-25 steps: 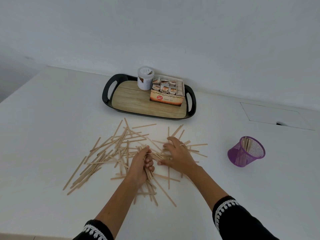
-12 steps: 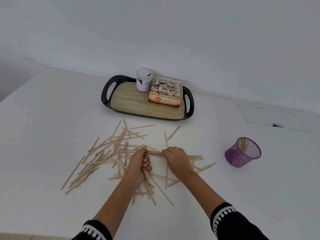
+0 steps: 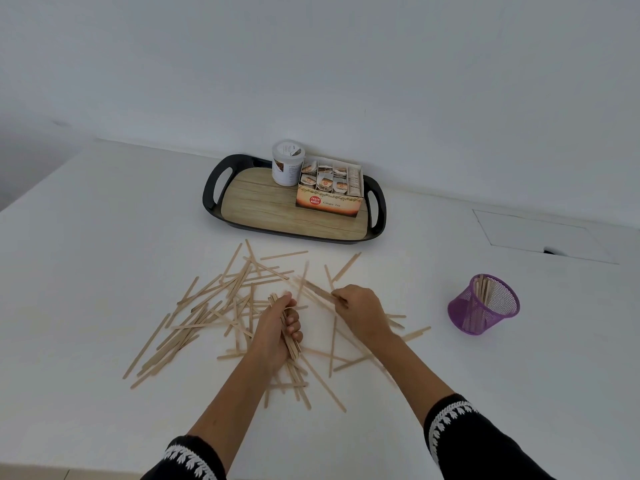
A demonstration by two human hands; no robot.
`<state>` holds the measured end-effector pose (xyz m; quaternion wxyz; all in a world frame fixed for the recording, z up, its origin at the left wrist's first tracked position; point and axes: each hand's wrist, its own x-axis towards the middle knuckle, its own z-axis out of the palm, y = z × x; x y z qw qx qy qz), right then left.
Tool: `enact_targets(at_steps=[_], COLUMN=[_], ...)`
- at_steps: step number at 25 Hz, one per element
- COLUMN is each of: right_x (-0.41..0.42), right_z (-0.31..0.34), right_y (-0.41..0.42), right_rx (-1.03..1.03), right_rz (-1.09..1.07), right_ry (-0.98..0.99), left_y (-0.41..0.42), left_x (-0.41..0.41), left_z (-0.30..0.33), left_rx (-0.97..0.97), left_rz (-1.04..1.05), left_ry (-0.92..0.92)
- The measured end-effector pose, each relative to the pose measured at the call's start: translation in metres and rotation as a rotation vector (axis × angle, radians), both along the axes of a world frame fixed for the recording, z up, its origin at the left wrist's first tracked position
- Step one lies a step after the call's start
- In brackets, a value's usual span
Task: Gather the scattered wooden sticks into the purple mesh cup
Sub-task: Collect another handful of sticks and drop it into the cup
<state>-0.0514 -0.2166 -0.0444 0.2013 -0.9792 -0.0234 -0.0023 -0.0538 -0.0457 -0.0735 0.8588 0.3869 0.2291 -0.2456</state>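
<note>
Since a second ago my right hand (image 3: 360, 310) has closed from a flat spread over the pile into a pinch, and it now holds a few wooden sticks whose long axis runs up and to the left, their free ends pointing toward the far left of the table (image 3: 86, 237). Over the same second my left hand (image 3: 277, 327) has kept its fist wrapped around a bundle (image 3: 289, 336) of sticks. That bundle stands nearly along my line of sight, tilted slightly, with one end poking out above the thumb and the other below the fingers.

I see the loose wooden sticks (image 3: 214, 306) fanned across the table in front of me, most slanting from near left to far right, a few lying almost crosswise near my wrists.

To the right, well apart from the pile, the purple mesh cup (image 3: 483, 306) stands leaning slightly, mouth up, with several sticks upright inside it.

Farther back, a black-handled tray (image 3: 263, 209) carries a white tub (image 3: 287, 162) and a tea box (image 3: 330, 195).
</note>
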Motion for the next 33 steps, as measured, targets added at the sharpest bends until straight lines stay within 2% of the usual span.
enact_targets(at_steps=[3,7,11,14,21,26,28,29,33], right_x=[0.006,0.009,0.004,-0.001,-0.003,-0.011,-0.014,-0.016,-0.024], right_z=[0.019,0.039,0.049,0.052,0.052,0.051,0.046,0.043,0.027], right_y=[-0.007,-0.008,0.009,0.027,0.061,0.055,0.046,0.043,0.041], right_rx=[0.277,0.640,0.802,0.734,0.350,0.400,0.523,0.651,1.367], right_rz=[-0.120,-0.242,-0.249,-0.247,-0.222,-0.223,-0.372,-0.486,-0.891], right_ry=[0.003,0.227,0.401,0.380,0.188,-0.019,-0.065,-0.047,0.170], left_y=[0.000,-0.003,-0.015,-0.022,-0.041,-0.042,-0.039,-0.036,-0.030], left_x=[0.001,0.006,0.012,0.014,0.012,0.021,0.025,0.027,0.029], left_z=[0.002,0.012,0.026,0.028,0.023,0.028,0.033,0.037,0.058], left_rx=[0.036,0.061,-0.042,-0.024,0.138,0.307,0.308,0.310,0.299], left_rz=[-0.031,-0.023,-0.098,-0.112,-0.036,0.095,0.158,0.173,0.132], left_ry=[-0.001,-0.022,-0.132,-0.165,-0.127,-0.079,-0.113,-0.151,-0.409])
